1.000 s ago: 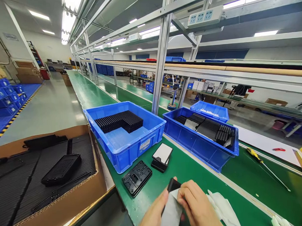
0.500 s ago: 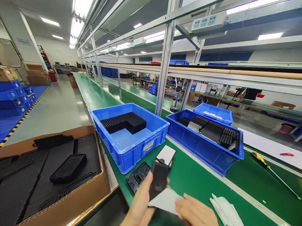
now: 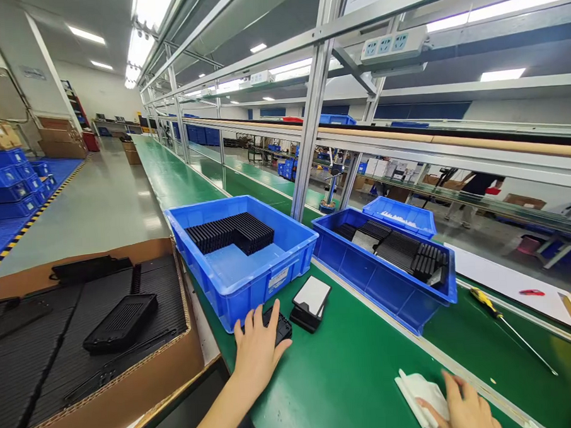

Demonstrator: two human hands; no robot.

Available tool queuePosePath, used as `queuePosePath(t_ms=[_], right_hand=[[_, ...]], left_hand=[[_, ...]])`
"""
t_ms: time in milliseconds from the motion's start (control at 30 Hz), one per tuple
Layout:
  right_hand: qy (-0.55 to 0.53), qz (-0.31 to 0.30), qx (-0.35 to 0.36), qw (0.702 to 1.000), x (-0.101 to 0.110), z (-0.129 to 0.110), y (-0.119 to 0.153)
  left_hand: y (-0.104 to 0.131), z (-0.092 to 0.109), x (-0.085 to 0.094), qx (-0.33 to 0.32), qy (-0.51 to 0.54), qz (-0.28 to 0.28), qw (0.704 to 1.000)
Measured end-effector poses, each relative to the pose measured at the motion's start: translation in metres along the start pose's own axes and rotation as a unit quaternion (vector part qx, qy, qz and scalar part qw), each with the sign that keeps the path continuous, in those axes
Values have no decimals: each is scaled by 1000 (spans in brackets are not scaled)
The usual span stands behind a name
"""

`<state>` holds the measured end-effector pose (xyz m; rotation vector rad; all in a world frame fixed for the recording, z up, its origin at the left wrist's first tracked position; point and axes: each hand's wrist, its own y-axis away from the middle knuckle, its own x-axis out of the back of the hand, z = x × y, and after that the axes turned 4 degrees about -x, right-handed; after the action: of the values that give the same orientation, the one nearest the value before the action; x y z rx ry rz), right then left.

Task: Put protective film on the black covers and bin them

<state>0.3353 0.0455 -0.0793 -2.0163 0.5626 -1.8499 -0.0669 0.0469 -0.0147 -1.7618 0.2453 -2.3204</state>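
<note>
My left hand (image 3: 257,344), fingers spread, rests over a black plastic housing (image 3: 281,328) on the green bench, just in front of a blue bin (image 3: 251,291). Beside that housing, to its right, a white-faced flat piece (image 3: 312,295) lies on top of a black part (image 3: 305,320). At the lower right, my right hand (image 3: 464,405) is on a crumpled white cloth (image 3: 423,391), with fingers around its right side. The near blue bin holds a row of thin black parts (image 3: 234,232).
At the left, a cardboard box (image 3: 146,384) holds many black parts. A second blue bin (image 3: 378,285) of black parts stands at the right, with a smaller bin (image 3: 399,215) behind it. A yellow-handled screwdriver (image 3: 488,303) lies farther right.
The dark piece and white sheet have left my hands. A black part now sits under the white-faced piece. My left hand has moved onto the housing, my right hand rightward to the cloth.
</note>
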Motion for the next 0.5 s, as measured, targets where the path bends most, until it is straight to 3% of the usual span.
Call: queuePosePath(t_ms=[100,233,367,433,500], right_hand=[[13,49,59,997,12,-24,-11],[-188,11,98,977,27,-76,-26],[-329,-92,49,939,37,-124,-29],[-396,-117,1,911,41,-140,-33],[-482,-119,-79,865,45,-151,-39]], left_hand=[[-19,17,1,-32,11,6,999],[-50,44,-5,-73,50,-5,996],[-61,56,-7,-84,102,9,991],[-53,55,-3,-97,136,28,985],[-35,53,0,-128,193,51,972]])
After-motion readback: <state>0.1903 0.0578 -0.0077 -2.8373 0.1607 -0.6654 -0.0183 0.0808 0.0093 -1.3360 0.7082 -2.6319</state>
